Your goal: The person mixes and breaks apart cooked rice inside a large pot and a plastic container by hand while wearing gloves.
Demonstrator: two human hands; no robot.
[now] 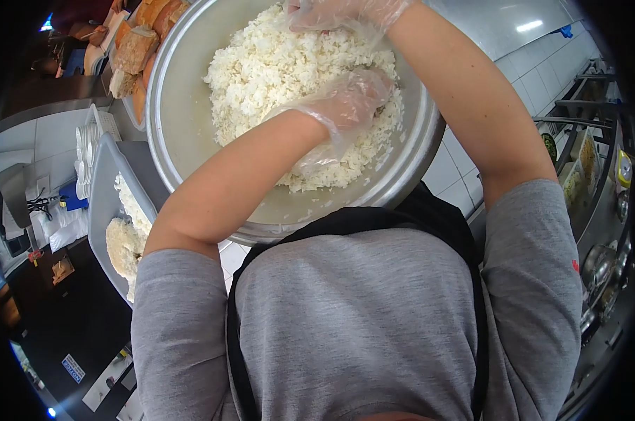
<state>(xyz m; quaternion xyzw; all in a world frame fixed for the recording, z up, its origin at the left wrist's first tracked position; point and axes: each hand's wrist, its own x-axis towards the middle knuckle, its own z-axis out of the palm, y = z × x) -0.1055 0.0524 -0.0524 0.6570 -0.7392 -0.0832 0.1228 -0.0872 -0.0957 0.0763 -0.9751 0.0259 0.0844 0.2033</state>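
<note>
Touching the heaped, loose-grained white rice [261, 77] inside the wide, round silver-grey metal pot [184, 84], the clear-plastic-gloved left hand [356, 102] sits to the right of the pot's middle, its fingers curled and partly hidden; I cannot tell whether they grasp any rice. The clear-plastic-gloved right hand [331, 14] is at the pot's far side, over the rice, cut off by the picture's edge, so its grip cannot be told either. Most of the rice is banked toward the pot's far side, with stray grains on its near and right inner wall. Just left of the pot stands a grey rectangular plastic tub [100, 217] bearing white and beige lumpy food [124, 242]. Brown-crusted bread pieces [136, 49] lie beside the pot's far-left rim.
</note>
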